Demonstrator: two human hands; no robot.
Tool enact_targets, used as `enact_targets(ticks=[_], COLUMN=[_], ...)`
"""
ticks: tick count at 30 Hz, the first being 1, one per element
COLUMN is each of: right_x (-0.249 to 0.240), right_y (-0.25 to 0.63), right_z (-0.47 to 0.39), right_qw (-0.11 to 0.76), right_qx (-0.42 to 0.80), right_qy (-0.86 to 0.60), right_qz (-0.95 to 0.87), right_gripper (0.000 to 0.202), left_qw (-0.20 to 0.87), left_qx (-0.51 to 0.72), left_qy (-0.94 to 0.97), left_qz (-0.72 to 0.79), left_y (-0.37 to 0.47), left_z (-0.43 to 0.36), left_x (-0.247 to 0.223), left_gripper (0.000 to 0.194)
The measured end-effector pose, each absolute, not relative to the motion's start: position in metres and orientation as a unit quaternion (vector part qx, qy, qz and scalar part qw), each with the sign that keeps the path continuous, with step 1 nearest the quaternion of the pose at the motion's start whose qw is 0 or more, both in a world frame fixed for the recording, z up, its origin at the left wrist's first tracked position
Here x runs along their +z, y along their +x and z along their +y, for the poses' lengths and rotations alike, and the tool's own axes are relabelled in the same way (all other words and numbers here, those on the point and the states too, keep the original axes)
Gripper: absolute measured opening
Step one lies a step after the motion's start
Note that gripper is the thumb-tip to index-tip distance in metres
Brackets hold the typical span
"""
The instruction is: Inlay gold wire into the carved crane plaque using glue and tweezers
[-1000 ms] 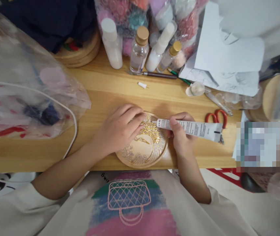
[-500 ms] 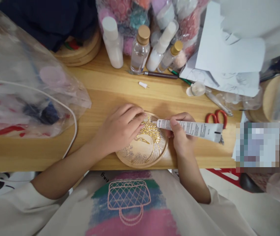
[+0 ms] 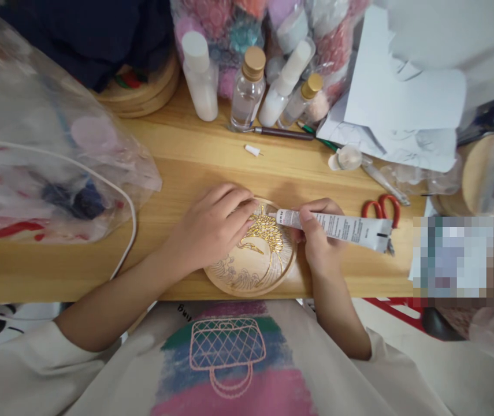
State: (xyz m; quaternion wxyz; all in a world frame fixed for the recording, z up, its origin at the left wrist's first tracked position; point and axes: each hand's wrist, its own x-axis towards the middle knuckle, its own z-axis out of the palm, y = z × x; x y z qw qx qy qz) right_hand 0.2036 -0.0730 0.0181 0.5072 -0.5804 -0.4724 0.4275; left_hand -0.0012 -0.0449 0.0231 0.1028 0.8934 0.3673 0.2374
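Note:
A round wooden plate [image 3: 233, 282] lies near the table's front edge, with a crane-like bird in raised gold lines and a fainter drawn pattern of waves. Across its upper left part rests my left hand [image 3: 216, 225], fingers stretched out flat and the thumb hidden beneath. In my right hand [image 3: 321, 237] is a white squeeze tube with dark print [image 3: 346, 228], pinched between thumb and fingers near its front end. The tube points left, its thin nozzle close over the gold lines at the top of the plate. I cannot tell whether the nozzle touches the wood.
Several bottles [image 3: 247, 89] stand at the back before bubble-wrapped goods. A small white nozzle cap [image 3: 252, 150] and a dark-handled tool [image 3: 283, 133] lie in front of them. Red-handled scissors [image 3: 381, 209] and papers [image 3: 403, 115] are right; a plastic bag [image 3: 112, 156] and white cable [image 3: 132, 219] left.
Almost nothing differs. Both hands, the tube and the plate keep their places, and the view has shifted very slightly.

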Motion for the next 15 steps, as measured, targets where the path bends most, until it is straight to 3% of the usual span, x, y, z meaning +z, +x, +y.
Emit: enact_targets(ticks=[15], right_x=[0.0173], right_y=[0.2042], right_z=[-0.0745], right_qw=[0.511], right_qx=[0.428], right_qy=[-0.587], right_qz=[-0.460], right_gripper=[0.017], left_qw=[0.113], left_qx=[0.244], left_qy=[0.891], left_qz=[0.366], left_y=[-0.0010], left_z=[-0.0449], left_x=[0.0229], left_gripper=[0.020])
